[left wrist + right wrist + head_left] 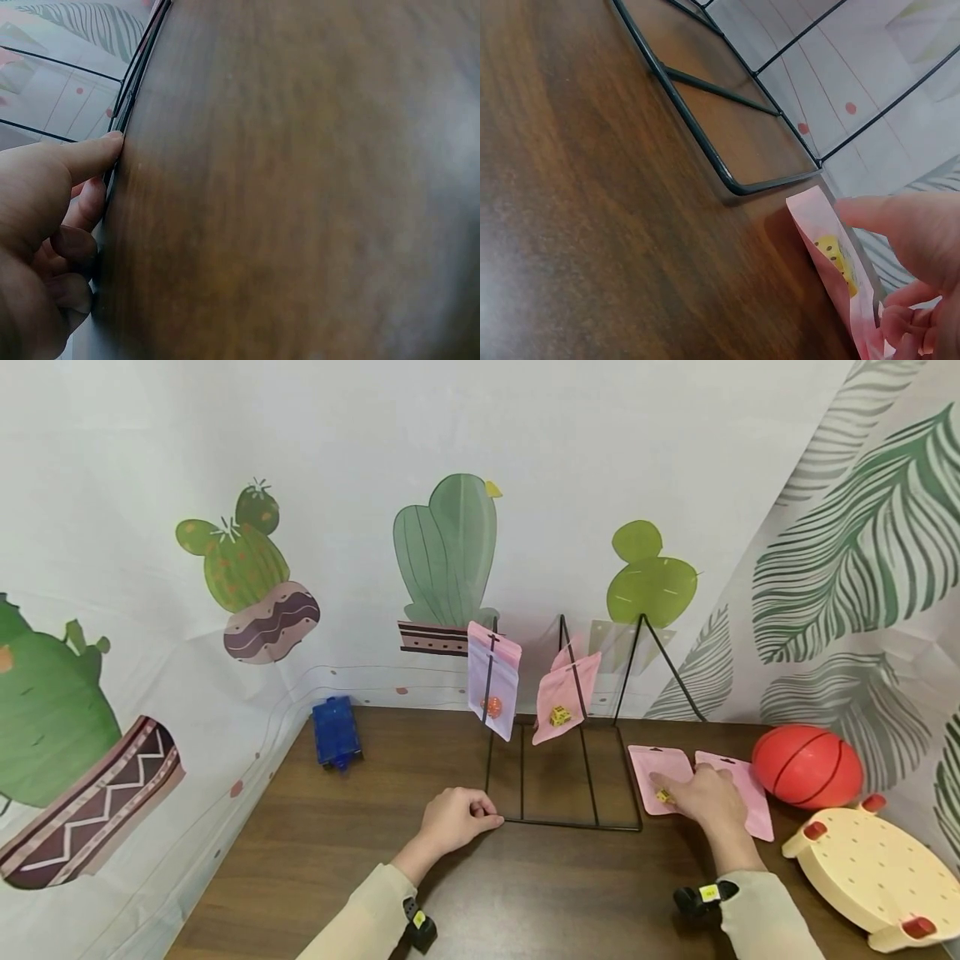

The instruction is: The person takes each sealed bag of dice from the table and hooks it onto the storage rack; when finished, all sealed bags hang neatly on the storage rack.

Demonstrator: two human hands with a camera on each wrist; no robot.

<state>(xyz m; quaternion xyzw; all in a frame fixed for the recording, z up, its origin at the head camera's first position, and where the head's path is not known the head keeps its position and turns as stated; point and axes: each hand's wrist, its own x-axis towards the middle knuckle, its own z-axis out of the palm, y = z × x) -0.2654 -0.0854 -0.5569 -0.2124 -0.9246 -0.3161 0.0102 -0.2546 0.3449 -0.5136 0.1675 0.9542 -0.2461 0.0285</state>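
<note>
A black wire rack stands on the table with its uprights toward the wall. My left hand pinches its front left corner with thumb and forefinger; the other fingers are curled. Right of the rack, my right hand grips a pink zip pouch at its right side, thumb across its face. Yellow dice show inside that pouch. Another pink pouch lies partly under the right hand. On the rack hang a pouch with an orange-red item and a pink pouch with yellow dice.
At right sit a red ball with black lines and a cream board with red-tipped legs. A blue toy-like object lies at the back left. A printed cloth wall rises behind the table.
</note>
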